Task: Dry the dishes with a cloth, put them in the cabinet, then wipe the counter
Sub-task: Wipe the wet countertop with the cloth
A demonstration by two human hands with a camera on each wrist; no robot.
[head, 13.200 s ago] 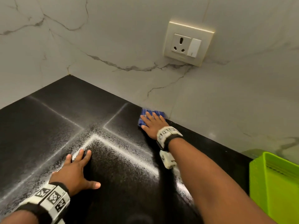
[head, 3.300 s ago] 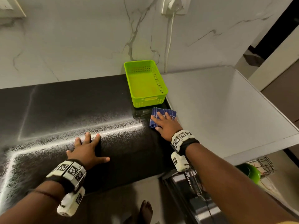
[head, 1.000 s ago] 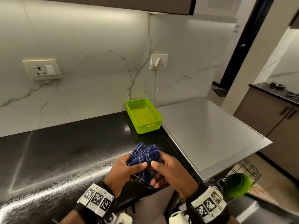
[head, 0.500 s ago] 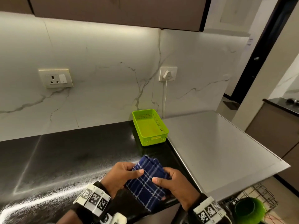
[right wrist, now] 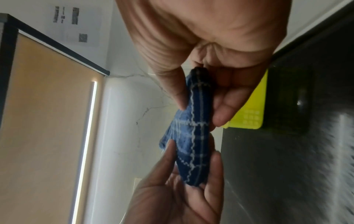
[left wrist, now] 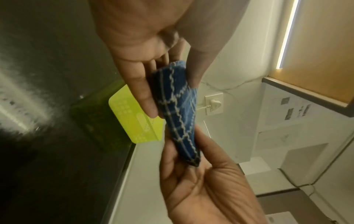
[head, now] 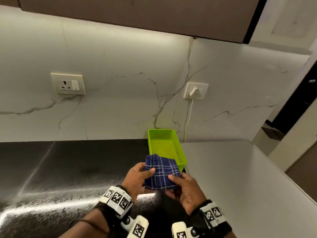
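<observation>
A folded blue checked cloth is held up above the black counter, in front of me. My left hand pinches its left edge between thumb and fingers. My right hand pinches its right lower edge the same way. In the left wrist view the cloth runs between my left hand above and my right hand below. The right wrist view shows the cloth between my right hand and left hand.
An empty green plastic basket stands at the back of the counter, just behind the cloth. A grey appliance top adjoins the counter on the right. Dark wall cabinets hang overhead. Two wall sockets sit on the marble backsplash.
The right hand stopped wiping and lifted the cloth off the counter. Both hands took hold of it and folded it flat. My view has tilted upward.
</observation>
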